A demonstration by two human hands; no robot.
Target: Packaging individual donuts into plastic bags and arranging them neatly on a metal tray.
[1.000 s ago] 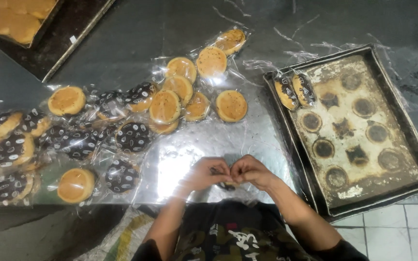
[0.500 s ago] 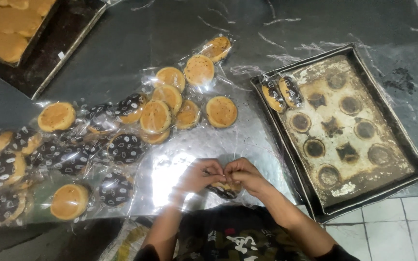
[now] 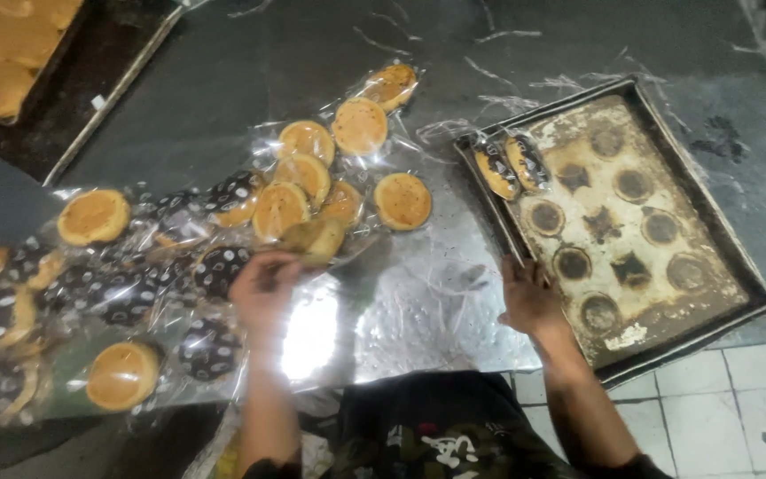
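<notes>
The hands, joined a second ago, have parted — the left hand (image 3: 263, 288) pinches a clear-wrapped golden round cake (image 3: 314, 238) above the wrapped pile (image 3: 303, 182), while the right hand (image 3: 529, 297) rests open-fingered beside the stained dark baking tray (image 3: 746, 275).

Bakery: steel worktable (image 3: 418, 310), stained baking tray (image 3: 667, 328), wrapped pastries (image 3: 312, 186).

Left hand (image 3: 263, 288) and its wrapped pastry (image 3: 314, 238) motion-blurred; fingers indistinct.
</notes>
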